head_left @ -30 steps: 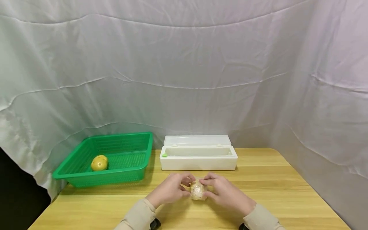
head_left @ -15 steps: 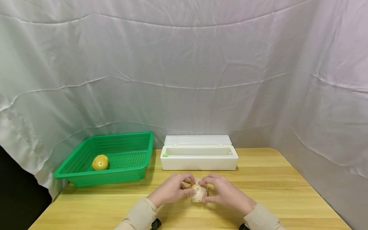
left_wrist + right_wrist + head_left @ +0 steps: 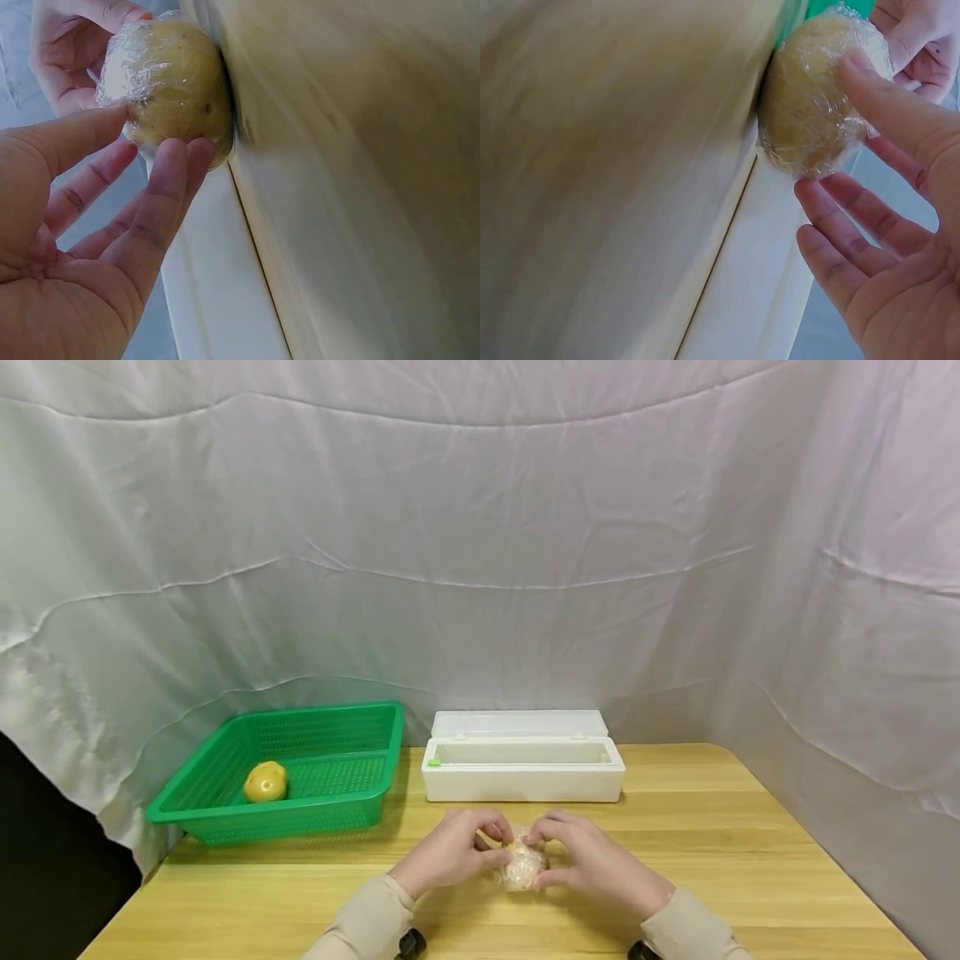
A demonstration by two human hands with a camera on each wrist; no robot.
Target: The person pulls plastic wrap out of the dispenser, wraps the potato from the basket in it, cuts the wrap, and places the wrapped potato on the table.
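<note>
A potato [image 3: 522,870] wrapped in crinkled clear plastic film sits on the wooden table between both hands. My left hand [image 3: 453,852] holds its left side, thumb in front and fingers behind. From the other side my right hand [image 3: 592,862] grips it between thumb and fingers. In the left wrist view the film is bunched and shiny on top of the potato [image 3: 180,82], with the left thumb and fingertips at its edge. The right wrist view has the right thumb pressing the film on the potato [image 3: 806,105] and the fingertips at its far side.
Behind the hands stands a long white box [image 3: 525,785] with its lid raised and a small green piece at its left end. A green plastic basket [image 3: 300,817] is at the left, with an unwrapped potato [image 3: 266,782] inside. Grey-white cloth hangs behind the table [image 3: 742,860].
The wrapped potato has turned a little between the fingers and come slightly nearer. Both hands stay around it, with the thumbs and fingers shifting slightly on the film.
</note>
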